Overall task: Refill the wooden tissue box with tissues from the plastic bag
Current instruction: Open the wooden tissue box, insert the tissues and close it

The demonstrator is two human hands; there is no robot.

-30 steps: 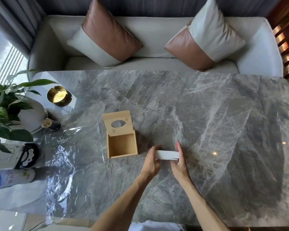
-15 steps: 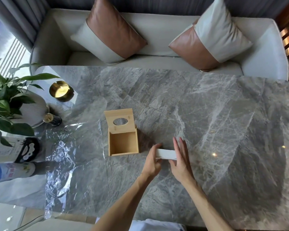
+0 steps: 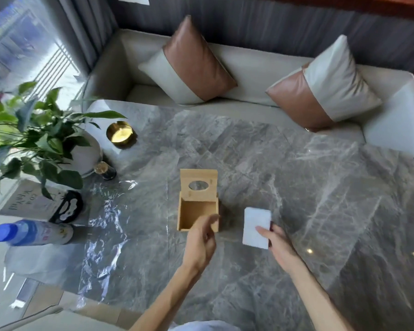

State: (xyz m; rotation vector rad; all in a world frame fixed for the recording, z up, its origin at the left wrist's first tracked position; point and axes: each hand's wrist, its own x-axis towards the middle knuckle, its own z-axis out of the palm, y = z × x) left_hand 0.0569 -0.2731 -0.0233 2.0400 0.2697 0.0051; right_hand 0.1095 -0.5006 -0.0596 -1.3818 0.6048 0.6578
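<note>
your right hand point(image 3: 281, 247) pinches the tissues point(image 3: 257, 227); your left hand point(image 3: 201, 240) is loosely open, empty, at the box point(image 3: 197, 212) just left. held by one edge, the stack could fan or snag the rim.

The grey veined marble table point(image 3: 285, 163) carried a wooden tissue box point(image 3: 197, 212) near its middle, lid tipped back and cavity facing up. A sheet of clear crinkled plastic point(image 3: 110, 225) lay flat to the box's left, its right edge apparently reaching under or against the box, though glare made this uncertain. At the left end stood a potted plant point(image 3: 46, 144), a brass dish point(image 3: 121, 134), a small dark jar point(image 3: 105, 170) and a blue-capped bottle point(image 3: 32, 232) lying on its side.
</note>
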